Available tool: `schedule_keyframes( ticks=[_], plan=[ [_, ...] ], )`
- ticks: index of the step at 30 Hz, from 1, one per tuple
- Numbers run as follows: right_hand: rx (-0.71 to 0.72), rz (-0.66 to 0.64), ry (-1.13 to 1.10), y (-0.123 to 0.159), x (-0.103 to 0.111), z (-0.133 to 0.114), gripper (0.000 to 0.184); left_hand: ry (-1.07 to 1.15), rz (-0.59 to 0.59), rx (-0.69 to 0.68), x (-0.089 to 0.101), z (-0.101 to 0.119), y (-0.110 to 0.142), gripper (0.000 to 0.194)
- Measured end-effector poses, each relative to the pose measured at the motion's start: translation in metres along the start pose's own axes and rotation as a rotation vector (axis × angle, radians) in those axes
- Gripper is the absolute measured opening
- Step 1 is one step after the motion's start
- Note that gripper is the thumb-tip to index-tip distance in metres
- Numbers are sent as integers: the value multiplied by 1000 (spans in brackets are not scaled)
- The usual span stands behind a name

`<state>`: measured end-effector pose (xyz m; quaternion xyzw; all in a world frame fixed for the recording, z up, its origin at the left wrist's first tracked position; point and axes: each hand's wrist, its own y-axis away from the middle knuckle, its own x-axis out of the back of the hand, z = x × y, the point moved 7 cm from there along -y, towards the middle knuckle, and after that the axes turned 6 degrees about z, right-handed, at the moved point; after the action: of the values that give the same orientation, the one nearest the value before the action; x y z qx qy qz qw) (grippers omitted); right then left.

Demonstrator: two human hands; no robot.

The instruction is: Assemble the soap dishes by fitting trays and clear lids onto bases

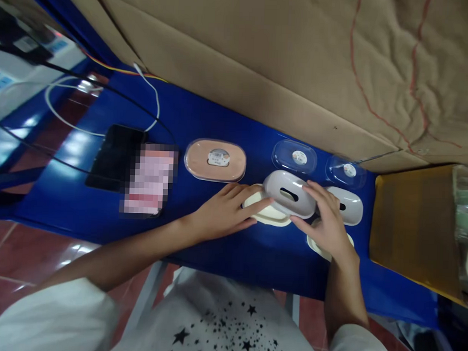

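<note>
My right hand (328, 220) grips a pale grey oval plastic tray (280, 182) with a slot in its middle, thumb and fingers at its right end. The tray is tilted over a cream oval dish (271, 215), partly hiding it. My left hand (227, 211) holds the left end of that dish, a finger reaching over its rim. Behind my right hand lies another pale slotted tray (353, 208). A second cream dish (316, 247) is partly covered by my right wrist.
A peach oval box (196, 161) with a label lies left of centre. Two clear lids (284, 151) with round stickers lie at the back of the blue table (216, 257). A black device (114, 153) and a blurred-out phone (149, 183) are left; a brown carton (408, 227) stands right.
</note>
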<state>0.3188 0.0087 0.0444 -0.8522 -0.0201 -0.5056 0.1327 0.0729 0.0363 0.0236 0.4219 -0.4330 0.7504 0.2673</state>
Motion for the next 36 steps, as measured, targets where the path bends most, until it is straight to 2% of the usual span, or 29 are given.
schedule_keyframes(
  ticks=[3, 6, 10, 14, 18, 23, 29, 32, 36],
  plan=[
    [21, -80, -7, 3, -9, -7, 75, 43, 60, 28, 2, -1, 0, 66],
    [71, -143, 3, 5, -19, -20, 76, 66, 57, 55, 0, -4, 2, 69],
    [137, -144, 71, 7, -34, -35, 75, 116, 24, 64, -4, -8, 4, 71],
    [133, -140, 109, 9, -43, -36, 74, 150, -2, 60, -6, -9, 4, 64],
    [91, -172, 51, 1, -35, -26, 81, 129, -20, 72, -4, -10, 4, 56],
    [-15, -32, 130, -30, -16, 4, 69, 122, -14, 60, 1, -10, 3, 58],
    [26, -23, 237, -50, -18, 25, 72, 197, 3, 97, 7, -10, 2, 60],
    [25, -48, 231, -51, -19, 30, 76, 218, 5, 109, 9, -10, 2, 58],
    [-1, -88, 169, -51, -19, 30, 71, 211, -2, 98, 8, -9, 2, 55]
  ],
)
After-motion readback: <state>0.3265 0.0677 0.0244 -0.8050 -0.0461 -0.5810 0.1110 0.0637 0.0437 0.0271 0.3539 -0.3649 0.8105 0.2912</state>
